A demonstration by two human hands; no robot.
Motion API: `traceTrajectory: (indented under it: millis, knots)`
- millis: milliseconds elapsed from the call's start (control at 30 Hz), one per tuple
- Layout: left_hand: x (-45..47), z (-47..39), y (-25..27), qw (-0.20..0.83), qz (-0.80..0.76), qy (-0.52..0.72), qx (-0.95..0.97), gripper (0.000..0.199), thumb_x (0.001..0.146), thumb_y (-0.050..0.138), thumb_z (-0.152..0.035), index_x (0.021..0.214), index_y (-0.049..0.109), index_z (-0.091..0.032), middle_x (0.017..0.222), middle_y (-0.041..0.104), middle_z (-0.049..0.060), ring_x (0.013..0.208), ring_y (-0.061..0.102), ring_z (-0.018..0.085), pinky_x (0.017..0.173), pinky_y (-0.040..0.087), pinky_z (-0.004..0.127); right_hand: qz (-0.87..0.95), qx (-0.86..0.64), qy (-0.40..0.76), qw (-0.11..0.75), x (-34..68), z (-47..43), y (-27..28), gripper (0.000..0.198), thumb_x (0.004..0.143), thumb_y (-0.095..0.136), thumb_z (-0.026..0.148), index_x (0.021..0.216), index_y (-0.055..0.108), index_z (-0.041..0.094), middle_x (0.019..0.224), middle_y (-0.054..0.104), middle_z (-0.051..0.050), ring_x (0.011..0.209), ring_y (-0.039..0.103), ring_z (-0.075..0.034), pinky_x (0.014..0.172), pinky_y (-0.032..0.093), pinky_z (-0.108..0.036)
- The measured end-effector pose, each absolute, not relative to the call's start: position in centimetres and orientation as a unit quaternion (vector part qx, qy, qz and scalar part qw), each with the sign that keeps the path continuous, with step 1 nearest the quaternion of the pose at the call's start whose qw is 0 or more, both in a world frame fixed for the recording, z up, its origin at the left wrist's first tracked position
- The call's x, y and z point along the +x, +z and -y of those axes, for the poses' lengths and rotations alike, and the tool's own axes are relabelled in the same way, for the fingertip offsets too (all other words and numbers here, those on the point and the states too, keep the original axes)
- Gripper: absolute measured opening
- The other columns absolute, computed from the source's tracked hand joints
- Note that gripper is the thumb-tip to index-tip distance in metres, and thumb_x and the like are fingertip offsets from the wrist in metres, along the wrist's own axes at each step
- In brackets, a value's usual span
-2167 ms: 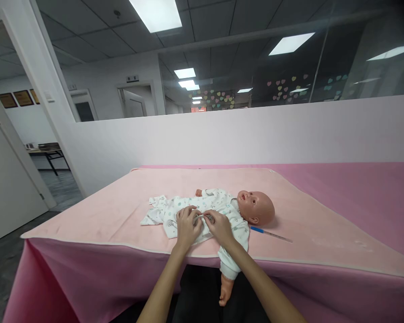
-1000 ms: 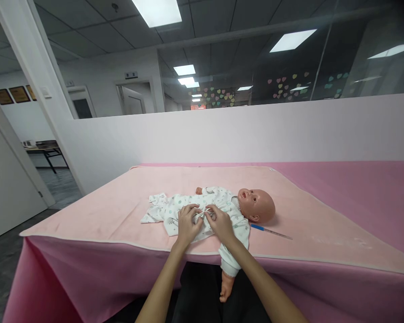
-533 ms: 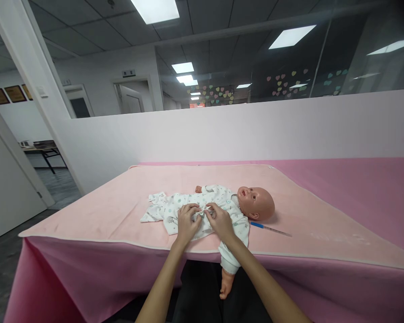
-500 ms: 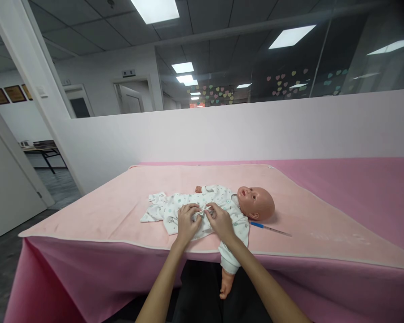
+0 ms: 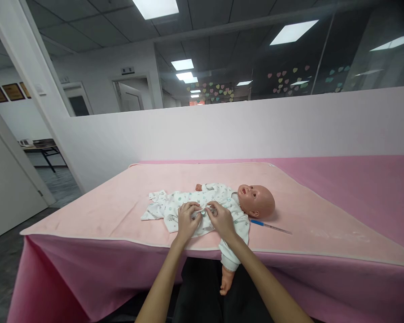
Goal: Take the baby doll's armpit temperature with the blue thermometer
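A baby doll lies on its back, head to the right, on a peach blanket. It wears a white printed baby outfit with green buttons down the front. My left hand is closed on the edge of the cloth at the doll's belly. Just to its right, my right hand pinches the same front edge between thumb and fingers, close to a green button. One doll arm hangs over the table's near edge, below my right wrist.
A thermometer-like stick with a blue end lies beside the doll's head. Pink cloth covers the table under the blanket. A white half wall with glass above stands behind the table, and a door is at far left.
Both hands stay at the outfit's front, with small finger movements. The pinched cloth edge looks flatter, and a green button shows between the hands. The view has shifted slightly.
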State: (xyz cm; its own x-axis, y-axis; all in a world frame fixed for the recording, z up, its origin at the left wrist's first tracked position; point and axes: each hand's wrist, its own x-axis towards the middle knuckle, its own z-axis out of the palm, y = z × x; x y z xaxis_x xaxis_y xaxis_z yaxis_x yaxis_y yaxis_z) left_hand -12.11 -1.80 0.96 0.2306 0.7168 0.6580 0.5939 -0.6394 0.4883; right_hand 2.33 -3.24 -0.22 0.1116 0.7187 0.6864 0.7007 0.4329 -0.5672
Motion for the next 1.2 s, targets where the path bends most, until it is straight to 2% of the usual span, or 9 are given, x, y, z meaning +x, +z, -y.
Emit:
traceTrajectory:
  millis: [167,333,467,567,667,767,867,1200]
  knots:
    - [-12.1,2.0,1.1,0.086,-0.418,0.461,0.778,0.006,0.075,0.054,-0.020,0.071,0.059,-0.022,0.090,0.063,0.000,0.092,0.053,0.020,0.086,0.034,0.037,0.671,-0.528,-0.001,0.521,2.4,3.3,-0.3,0.022,0.084,0.045,0.035,0.090,0.060,0.020,0.075,0.065,-0.001,0.058,0.056,-0.013,0.058,0.040,-0.023]
    - [-12.2,1.7,0.7,0.121,-0.399,0.470,0.778,0.015,0.077,0.050,-0.025,0.065,0.059,-0.021,0.074,0.064,0.001,0.079,0.056,0.019,0.085,0.035,0.037,0.673,-0.519,-0.034,0.527,2.4,3.6,0.0,0.020,0.086,0.043,0.030,0.089,0.060,0.019,0.084,0.065,-0.002,0.064,0.057,-0.012,0.062,0.041,-0.023]
    - [-12.3,1.4,0.5,0.134,-0.431,0.521,0.725,0.022,0.079,0.049,-0.030,0.060,0.053,-0.019,0.063,0.057,0.001,0.067,0.053,0.017,0.073,0.040,0.033,0.673,-0.524,-0.059,0.518,2.4,3.6,0.1,0.021,0.087,0.042,0.030,0.090,0.060,0.019,0.090,0.063,-0.003,0.074,0.058,-0.013,0.064,0.042,-0.023]
    - [-12.1,1.6,0.7,0.136,-0.428,0.550,0.704,0.017,0.081,0.051,-0.035,0.079,0.055,-0.019,0.075,0.059,0.001,0.073,0.055,0.017,0.070,0.041,0.030,0.661,-0.544,-0.077,0.511,2.5,3.4,-0.1,0.023,0.087,0.042,0.031,0.094,0.060,0.019,0.100,0.061,-0.004,0.082,0.059,-0.014,0.065,0.042,-0.023]
    - [-11.9,2.2,1.1,0.072,-0.426,0.529,0.730,0.019,0.084,0.049,-0.034,0.097,0.055,-0.021,0.091,0.061,0.002,0.088,0.055,0.018,0.080,0.038,0.032,0.657,-0.561,-0.082,0.497,2.5,3.2,-0.3,0.024,0.087,0.042,0.032,0.093,0.061,0.019,0.107,0.060,-0.005,0.084,0.059,-0.015,0.064,0.042,-0.024]
    - [-11.6,2.8,1.3,-0.016,-0.430,0.477,0.766,0.016,0.086,0.046,-0.030,0.093,0.058,-0.023,0.094,0.061,0.003,0.092,0.053,0.019,0.085,0.033,0.036,0.659,-0.567,-0.079,0.488,2.4,3.2,-0.3,0.024,0.087,0.042,0.032,0.091,0.061,0.019,0.104,0.061,-0.004,0.083,0.059,-0.015,0.063,0.042,-0.023]
    - [-11.5,3.0,1.3,-0.046,-0.423,0.450,0.785,0.015,0.086,0.047,-0.029,0.087,0.060,-0.024,0.093,0.061,0.002,0.090,0.053,0.019,0.087,0.031,0.038,0.657,-0.571,-0.072,0.487,2.4,3.3,-0.1,0.023,0.087,0.042,0.031,0.089,0.060,0.019,0.097,0.062,-0.004,0.078,0.058,-0.014,0.062,0.041,-0.023]
    - [-12.0,1.7,0.6,0.028,-0.448,0.474,0.758,0.019,0.086,0.048,-0.035,0.081,0.064,-0.024,0.101,0.058,0.003,0.099,0.049,0.020,0.087,0.033,0.037,0.655,-0.569,-0.073,0.491,2.5,3.3,-0.2,0.022,0.087,0.042,0.032,0.086,0.059,0.019,0.088,0.061,-0.004,0.076,0.057,-0.014,0.062,0.038,-0.023]
